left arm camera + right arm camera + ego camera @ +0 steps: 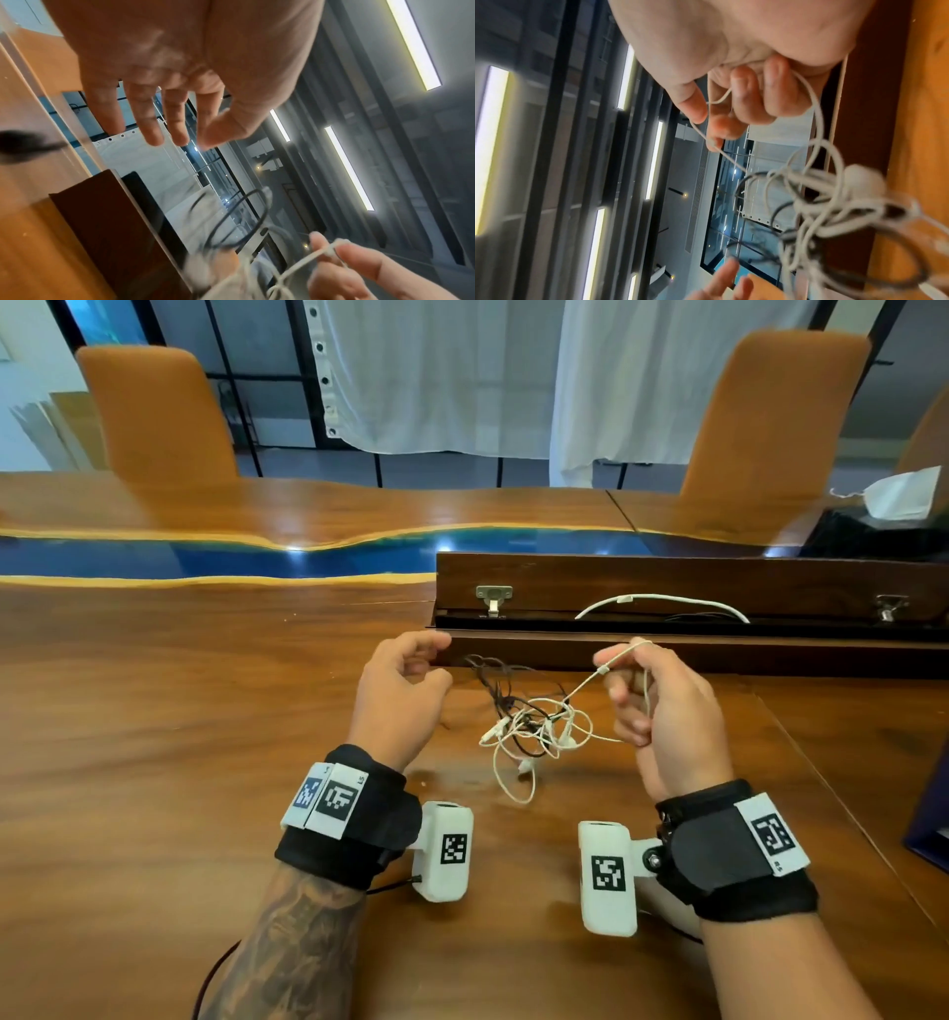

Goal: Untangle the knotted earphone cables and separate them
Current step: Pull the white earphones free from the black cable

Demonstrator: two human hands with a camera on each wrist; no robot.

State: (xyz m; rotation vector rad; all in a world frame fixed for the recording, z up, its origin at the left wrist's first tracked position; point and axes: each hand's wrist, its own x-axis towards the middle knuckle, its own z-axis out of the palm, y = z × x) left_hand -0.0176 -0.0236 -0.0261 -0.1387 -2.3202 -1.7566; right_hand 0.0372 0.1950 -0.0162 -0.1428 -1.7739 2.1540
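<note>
Wooden counter [205, 711] carried a blue resin strip; two orange chairs [159, 413] and white curtains [436, 377] stood beyond it. An open cable tray [667, 618] lay just past both grips. I saw my right grip [662, 711] raised, pinching a white earphone cable [585, 683]. The tangle of white and black cables [534, 726] hung below and left of that grip, between both. My left grip [400, 695] was relaxed, holding nothing that I could see.

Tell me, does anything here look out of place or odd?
Only the task's own knot: the white earphone cable and black earphone cable are tangled between the hands. Behind, a hatch in the table stands open.
</note>
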